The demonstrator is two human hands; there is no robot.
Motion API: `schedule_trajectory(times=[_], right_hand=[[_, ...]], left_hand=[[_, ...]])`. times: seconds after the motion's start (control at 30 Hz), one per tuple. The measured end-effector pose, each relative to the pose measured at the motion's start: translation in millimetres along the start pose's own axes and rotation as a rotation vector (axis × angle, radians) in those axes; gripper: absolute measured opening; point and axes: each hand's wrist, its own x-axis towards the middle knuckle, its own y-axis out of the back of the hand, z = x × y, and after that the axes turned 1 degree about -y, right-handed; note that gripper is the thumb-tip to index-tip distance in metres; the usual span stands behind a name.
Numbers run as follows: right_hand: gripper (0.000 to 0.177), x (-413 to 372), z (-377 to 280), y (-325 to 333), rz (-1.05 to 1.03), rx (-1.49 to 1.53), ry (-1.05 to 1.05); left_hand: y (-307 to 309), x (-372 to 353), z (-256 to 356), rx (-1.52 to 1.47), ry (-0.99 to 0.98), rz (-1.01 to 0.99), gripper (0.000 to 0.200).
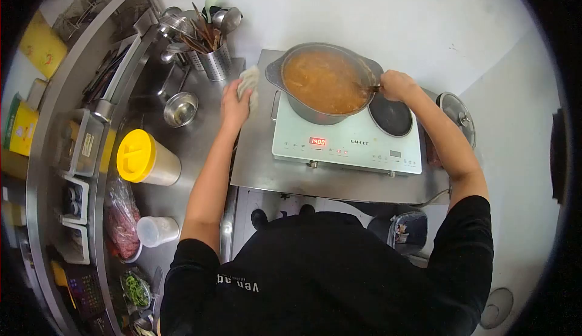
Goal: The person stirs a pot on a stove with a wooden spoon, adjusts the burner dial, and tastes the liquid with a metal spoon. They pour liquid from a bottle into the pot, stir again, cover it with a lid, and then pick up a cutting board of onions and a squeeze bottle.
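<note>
A grey two-handled pot (274, 74) of orange-brown soup (324, 78) sits on the left side of a pale double cooktop (339, 149), whose red display reads 1400. My right hand (397, 86) is closed around a utensil (374, 88) at the pot's right rim; its lower end dips into the soup, so its kind is hidden. Left of the pot, my left hand (233, 106) grips a whitish cloth (249, 86) at the counter edge, apart from the pot. The right-hand burner (391, 116) is dark with nothing on it.
A glass lid (456, 118) leans right of the cooktop. On the left counter stand a perforated utensil holder (216, 64), a small steel bowl (180, 109), a yellow-lidded container (145, 157), a white tub (157, 232) and bagged red meat (124, 224). A bin (407, 230) stands below.
</note>
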Motion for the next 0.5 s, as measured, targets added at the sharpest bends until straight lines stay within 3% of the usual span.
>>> schedule_trajectory(times=[0.03,0.1,0.2,0.37,0.5], right_hand=[[0.016,-5.2,-2.0,6.0,-0.003,-0.004,-0.013],[0.019,-11.4,-12.3,23.4,-0.372,0.247,-0.188],[0.020,-21.9,-27.2,35.9,-0.463,0.424,-0.215],[0.021,-28.0,-53.8,37.2,-0.460,0.603,-0.210],[0.024,-25.8,-68.9,33.2,-0.284,0.448,-0.155]], left_hand=[[-4.7,12.3,7.3,-0.008,-0.045,0.015,0.038],[-17.5,28.7,13.4,-0.025,-0.095,0.029,0.038],[-34.5,42.7,18.7,-0.001,-0.068,-0.056,0.039],[-46.5,47.0,21.7,0.039,-0.010,-0.084,0.038],[-42.4,46.6,32.2,0.140,-0.066,-0.126,0.037]])
